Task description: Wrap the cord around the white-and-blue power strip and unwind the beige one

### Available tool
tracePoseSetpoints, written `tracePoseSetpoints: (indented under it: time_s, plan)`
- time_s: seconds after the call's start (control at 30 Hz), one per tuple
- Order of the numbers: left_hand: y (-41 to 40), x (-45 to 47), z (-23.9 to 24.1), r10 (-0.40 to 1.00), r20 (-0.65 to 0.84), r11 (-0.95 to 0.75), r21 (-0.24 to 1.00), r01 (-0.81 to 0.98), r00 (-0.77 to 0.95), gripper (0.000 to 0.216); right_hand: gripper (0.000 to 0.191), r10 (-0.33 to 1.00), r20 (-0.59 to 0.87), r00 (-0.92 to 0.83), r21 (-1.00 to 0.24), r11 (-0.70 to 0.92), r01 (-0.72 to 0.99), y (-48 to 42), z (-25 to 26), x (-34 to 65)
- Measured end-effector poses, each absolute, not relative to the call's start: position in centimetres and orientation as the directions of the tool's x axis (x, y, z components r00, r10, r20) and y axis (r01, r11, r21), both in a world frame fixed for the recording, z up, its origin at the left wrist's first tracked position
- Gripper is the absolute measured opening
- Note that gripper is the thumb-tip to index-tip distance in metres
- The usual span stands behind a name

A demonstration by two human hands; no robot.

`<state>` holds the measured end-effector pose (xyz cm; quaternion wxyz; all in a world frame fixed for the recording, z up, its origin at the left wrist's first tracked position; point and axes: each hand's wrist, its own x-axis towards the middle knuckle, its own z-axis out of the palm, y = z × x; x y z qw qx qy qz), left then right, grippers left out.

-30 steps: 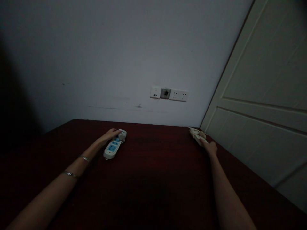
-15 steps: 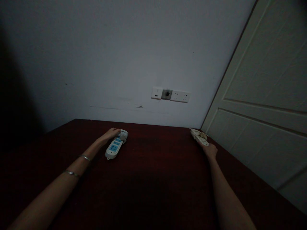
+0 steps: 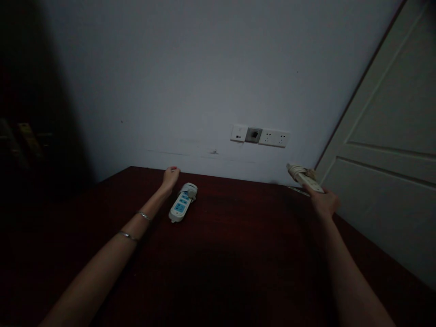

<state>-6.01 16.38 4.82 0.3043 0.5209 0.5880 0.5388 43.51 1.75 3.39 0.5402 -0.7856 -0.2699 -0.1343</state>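
Note:
A white power strip with blue sockets (image 3: 181, 204) lies on the dark red table (image 3: 221, 236), its cord coiled at the far end. My left hand (image 3: 170, 175) hovers just left of and beyond it, fingers curled, touching nothing. My right hand (image 3: 323, 201) grips the near end of a cream power strip (image 3: 304, 177) with a bundled cord and holds it raised off the table near the far right corner.
A row of wall sockets (image 3: 260, 136) sits on the white wall above the table's far edge. A white panelled door (image 3: 388, 172) runs along the right side. Dark shelving stands at the far left.
My left hand has come off the blue-socket strip and moved back toward the wall. My right hand has lifted the cream strip off the table.

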Motion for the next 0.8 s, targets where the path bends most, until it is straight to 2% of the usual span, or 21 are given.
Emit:
tracePoseSetpoints:
  time_s: [0.07, 0.17, 0.23, 0.3, 0.37, 0.43, 0.5, 0.57, 0.67, 0.73, 0.8]
  plan:
    - [15.7, -5.5, 5.7, 0.935, 0.229, -0.166, 0.957, 0.237, -0.270, 0.038, 0.079, 0.261, 0.590, 0.764, -0.752, -0.166, 0.637, 1.8, 6.0, 41.4]
    - [14.1, -4.3, 7.0, 0.938, 0.271, -0.242, 0.958, 0.151, -0.217, 0.036, 0.073, 0.312, 0.694, 0.649, -0.674, -0.035, 0.738, 1.5, 9.3, 37.2]
    - [12.7, -3.3, 7.8, 0.952, 0.283, -0.294, 0.952, -0.083, -0.116, 0.036, 0.072, 0.338, 0.759, 0.557, -0.607, 0.057, 0.793, 1.1, 10.8, 33.9]
    - [11.2, -2.2, 8.5, 0.965, 0.261, -0.246, 0.932, -0.267, 0.021, 0.037, 0.069, 0.389, 0.807, 0.444, -0.529, 0.143, 0.836, 0.7, 11.5, 30.5]
    - [9.8, -1.2, 8.9, 0.971, 0.192, -0.124, 0.912, -0.392, 0.141, 0.045, 0.064, 0.445, 0.831, 0.335, -0.473, 0.246, 0.846, 0.3, 11.6, 27.2]
    - [8.7, -0.3, 9.2, 0.968, 0.135, -0.020, 0.884, -0.467, 0.213, 0.053, 0.060, 0.530, 0.817, 0.227, -0.457, 0.355, 0.815, -0.1, 11.0, 24.1]
    - [7.9, 0.4, 9.3, 0.953, 0.119, 0.045, 0.852, -0.521, 0.278, 0.052, 0.058, 0.589, 0.800, 0.115, -0.438, 0.442, 0.783, -0.2, 9.8, 21.3]
    - [7.5, 0.9, 9.1, 0.931, 0.182, 0.044, 0.806, -0.591, 0.316, 0.043, 0.056, 0.606, 0.795, 0.023, -0.398, 0.494, 0.773, -0.3, 8.5, 19.0]
    - [7.9, 1.2, 8.5, 0.939, 0.247, -0.025, 0.743, -0.668, 0.239, 0.031, 0.059, 0.598, 0.799, -0.061, -0.349, 0.543, 0.764, -0.4, 7.2, 16.8]
    - [8.6, 1.1, 7.9, 0.966, 0.202, -0.045, 0.751, -0.658, 0.165, 0.027, 0.060, 0.653, 0.749, -0.112, -0.386, 0.567, 0.727, -0.5, 7.1, 16.4]
    - [9.2, 1.0, 7.4, 0.980, 0.138, -0.022, 0.787, -0.617, 0.141, 0.024, 0.051, 0.764, 0.628, -0.149, -0.500, 0.543, 0.674, -0.7, 7.6, 16.8]
